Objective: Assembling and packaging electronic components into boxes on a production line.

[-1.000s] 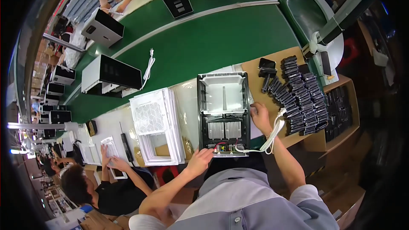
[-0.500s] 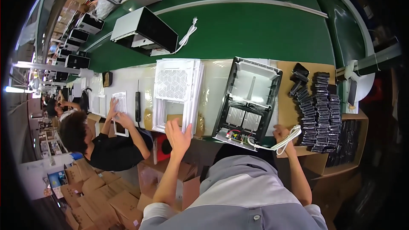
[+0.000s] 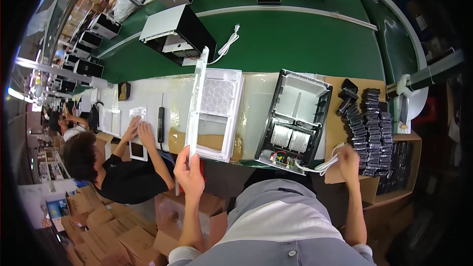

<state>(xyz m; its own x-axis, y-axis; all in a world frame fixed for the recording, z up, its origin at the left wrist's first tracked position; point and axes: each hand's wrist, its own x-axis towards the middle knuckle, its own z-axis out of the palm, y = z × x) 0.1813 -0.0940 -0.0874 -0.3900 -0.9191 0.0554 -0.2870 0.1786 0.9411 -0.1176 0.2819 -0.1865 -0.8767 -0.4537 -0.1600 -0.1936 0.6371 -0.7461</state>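
My left hand [image 3: 189, 175] grips the lower end of a white plastic frame panel [image 3: 197, 103], which is tipped up on its edge. Beside it lies a second white panel [image 3: 217, 91] with a patterned grille and a rectangular opening. An opened appliance housing [image 3: 300, 96], black-rimmed with a white inside, lies in front of me; two ribbed metal blocks [image 3: 298, 141] and coloured wires show in its near half. From its near edge runs a bundled white power cord [image 3: 322, 166]. My right hand [image 3: 348, 162] is closed on the cord's looped end, fingers partly hidden.
Rows of small black parts [image 3: 377, 133] lie on cardboard at the right, above a carton [image 3: 414, 167]. A black-and-white appliance [image 3: 180, 29] stands on the green bench [image 3: 290, 32]. A black power screwdriver [image 3: 161, 123] lies left. A co-worker [image 3: 128, 177] handles another white frame.
My left hand has taken hold of a white frame panel and tilted it up off the stack. My right hand has moved slightly right, over the cord bundle.
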